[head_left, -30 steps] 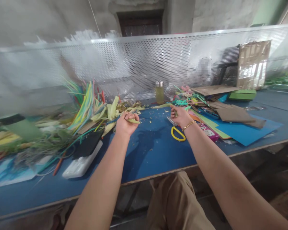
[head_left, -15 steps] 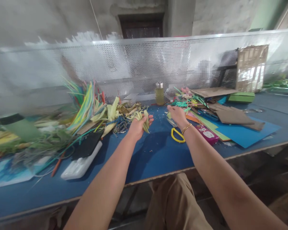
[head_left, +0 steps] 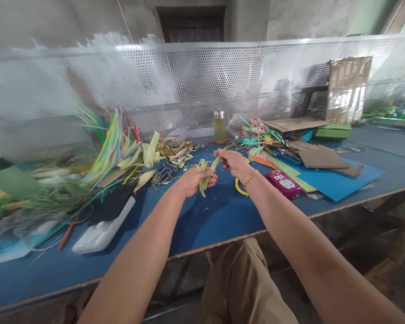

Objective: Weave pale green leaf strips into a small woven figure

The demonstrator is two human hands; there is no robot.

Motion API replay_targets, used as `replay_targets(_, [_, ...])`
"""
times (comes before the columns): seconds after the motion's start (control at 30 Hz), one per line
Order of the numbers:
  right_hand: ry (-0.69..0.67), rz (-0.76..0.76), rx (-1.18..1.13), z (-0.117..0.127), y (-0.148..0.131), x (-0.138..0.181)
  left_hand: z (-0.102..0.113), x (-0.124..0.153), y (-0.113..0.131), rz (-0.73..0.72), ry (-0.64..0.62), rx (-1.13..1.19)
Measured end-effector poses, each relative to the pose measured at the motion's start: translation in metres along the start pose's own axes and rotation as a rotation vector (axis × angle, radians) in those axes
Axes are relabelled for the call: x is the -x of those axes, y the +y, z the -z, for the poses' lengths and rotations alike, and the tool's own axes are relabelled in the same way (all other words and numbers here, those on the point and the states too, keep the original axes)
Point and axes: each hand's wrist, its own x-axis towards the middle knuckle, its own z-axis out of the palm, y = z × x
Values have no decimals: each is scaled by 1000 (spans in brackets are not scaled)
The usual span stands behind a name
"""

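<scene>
Pale green corn husk strips (head_left: 202, 183) are bunched in my left hand (head_left: 193, 181), whose fingers are closed round them above the blue table. My right hand (head_left: 234, 161), with a gold bracelet at the wrist, pinches the upper end of a husk strip (head_left: 216, 163) that runs up from the bunch. The two hands are close together but apart. Below my right wrist lies a yellow loop (head_left: 241, 188), partly hidden by the arm. More corn husks (head_left: 150, 150) lie in a pile left of my hands, beside tangled blue string (head_left: 162, 173).
A lidded bottle (head_left: 219, 128) stands before the perforated metal screen (head_left: 195, 85). To the right are a magenta case (head_left: 283, 183), blue sheet (head_left: 340, 182) and cardboard (head_left: 322, 157). Colourful strips (head_left: 106, 146), a white box (head_left: 103, 231) and greenery occupy the left. The table's edge (head_left: 219, 246) is nearest me.
My right hand has moved left from near the yellow loop to my left hand and now grips a husk strip's end. The view has shifted slightly.
</scene>
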Motion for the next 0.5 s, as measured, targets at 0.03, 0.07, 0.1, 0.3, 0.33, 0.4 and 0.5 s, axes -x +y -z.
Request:
replay_targets(0.03, [22,-13,-18,3,-2,-1,2,1,0,20,-14,-14])
replay_targets(0.07, [42,-27,-41,6,-5,-2,3,2,1,36,-27,-29])
replay_targets(0.1, [64,-40,-63,8,-7,-3,6,2,1,45,-37,-40])
replay_targets(0.3, [145,-39,-134,18,-14,-7,20,3,4,80,-117,-59])
replay_targets(0.33, [159,-23,-150,19,-15,-7,21,4,4,86,-128,-54])
replay_targets(0.4, [197,20,-192,22,-16,-8,22,4,5,87,-117,-28])
replay_targets(0.5, [277,130,-265,23,-17,-8,19,5,6,96,-64,37])
